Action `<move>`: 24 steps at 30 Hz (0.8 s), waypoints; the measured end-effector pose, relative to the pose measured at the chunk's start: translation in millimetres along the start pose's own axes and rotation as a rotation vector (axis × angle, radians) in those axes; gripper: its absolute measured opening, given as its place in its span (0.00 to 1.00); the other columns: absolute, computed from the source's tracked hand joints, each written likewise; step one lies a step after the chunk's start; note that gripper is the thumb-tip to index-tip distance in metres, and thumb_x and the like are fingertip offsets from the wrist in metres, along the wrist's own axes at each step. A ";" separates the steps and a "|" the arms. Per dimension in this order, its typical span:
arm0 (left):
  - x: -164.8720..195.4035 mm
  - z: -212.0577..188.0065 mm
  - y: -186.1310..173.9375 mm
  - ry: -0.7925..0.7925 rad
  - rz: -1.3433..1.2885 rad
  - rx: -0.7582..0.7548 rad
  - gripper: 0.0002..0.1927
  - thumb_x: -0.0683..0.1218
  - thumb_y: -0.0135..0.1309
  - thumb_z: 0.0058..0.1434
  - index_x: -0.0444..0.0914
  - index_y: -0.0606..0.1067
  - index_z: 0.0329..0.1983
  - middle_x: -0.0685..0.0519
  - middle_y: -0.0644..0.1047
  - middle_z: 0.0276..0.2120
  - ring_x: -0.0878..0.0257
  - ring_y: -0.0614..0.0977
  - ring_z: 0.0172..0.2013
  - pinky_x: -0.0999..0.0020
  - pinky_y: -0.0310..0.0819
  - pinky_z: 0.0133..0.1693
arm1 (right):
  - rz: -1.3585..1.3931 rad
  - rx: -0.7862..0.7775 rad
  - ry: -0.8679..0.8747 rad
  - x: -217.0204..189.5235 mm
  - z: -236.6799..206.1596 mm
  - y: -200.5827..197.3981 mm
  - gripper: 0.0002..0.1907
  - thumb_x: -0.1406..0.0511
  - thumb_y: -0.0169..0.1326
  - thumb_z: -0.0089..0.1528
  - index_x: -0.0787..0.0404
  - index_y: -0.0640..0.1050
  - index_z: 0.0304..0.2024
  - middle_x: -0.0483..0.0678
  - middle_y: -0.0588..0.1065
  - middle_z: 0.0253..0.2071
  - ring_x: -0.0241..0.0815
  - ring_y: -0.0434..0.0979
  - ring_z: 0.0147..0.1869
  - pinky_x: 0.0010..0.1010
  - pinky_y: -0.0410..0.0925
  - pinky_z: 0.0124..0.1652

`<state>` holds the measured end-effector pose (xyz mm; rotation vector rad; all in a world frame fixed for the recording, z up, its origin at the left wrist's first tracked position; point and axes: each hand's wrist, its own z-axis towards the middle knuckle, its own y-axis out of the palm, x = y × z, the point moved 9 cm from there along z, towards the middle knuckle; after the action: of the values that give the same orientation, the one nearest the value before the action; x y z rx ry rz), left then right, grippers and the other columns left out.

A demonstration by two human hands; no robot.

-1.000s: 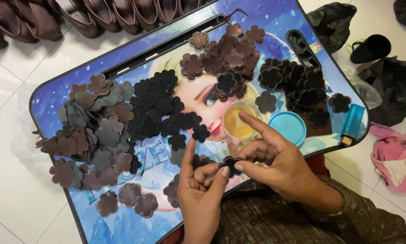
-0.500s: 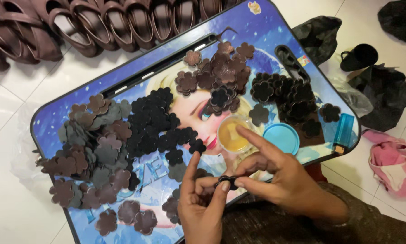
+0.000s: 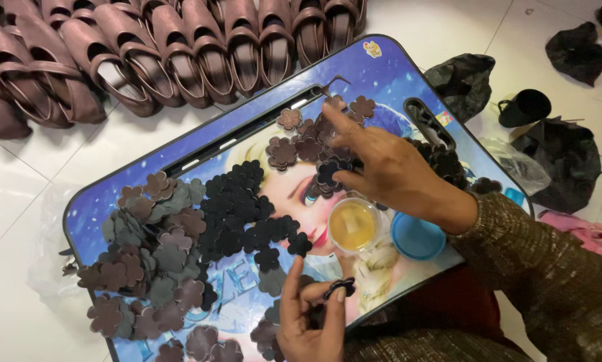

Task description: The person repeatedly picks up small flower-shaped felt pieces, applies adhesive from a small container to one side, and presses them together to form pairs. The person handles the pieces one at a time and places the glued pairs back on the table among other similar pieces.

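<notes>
Head view: flat flower-shaped cutouts, matte like thin leather or foam, lie in loose heaps on a glossy blue cartoon-printed tray [image 3: 381,74]: black flowers [image 3: 237,211] in the middle, grey and brown ones [image 3: 146,268] at the left, brown flowers [image 3: 307,137] at the top. The left hand [image 3: 311,318], at the tray's near edge, pinches a small black flower [image 3: 340,288] between thumb and forefinger; the piece is curled, its long axis roughly level and pointing right, other fingers folded beneath. The right hand [image 3: 388,167] reaches over the tray, fingers spread and slightly bent, tips touching the brown flowers, gripping nothing that shows. Just below it stand a clear cup [image 3: 353,224] of yellow liquid and a round blue lid [image 3: 418,236]. Ribbed brown sandals [image 3: 180,47] line the white tile floor.
</notes>
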<state>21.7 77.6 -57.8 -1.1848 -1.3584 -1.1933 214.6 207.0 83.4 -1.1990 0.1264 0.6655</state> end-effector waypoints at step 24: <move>-4.5 4.3 -6.1 0.157 -0.015 -0.038 0.40 0.33 0.62 0.57 0.28 0.60 0.72 0.48 0.86 0.35 0.66 0.83 0.36 0.73 0.77 0.43 | 0.440 0.049 0.369 39.0 -51.3 -73.9 0.55 0.75 0.62 0.57 0.59 0.46 0.79 0.59 0.75 0.55 0.42 0.79 0.51 0.32 0.77 0.48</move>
<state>15.9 81.3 -63.1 -1.0851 -1.2339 -1.2995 298.6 162.6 107.6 -1.2476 0.7281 0.8092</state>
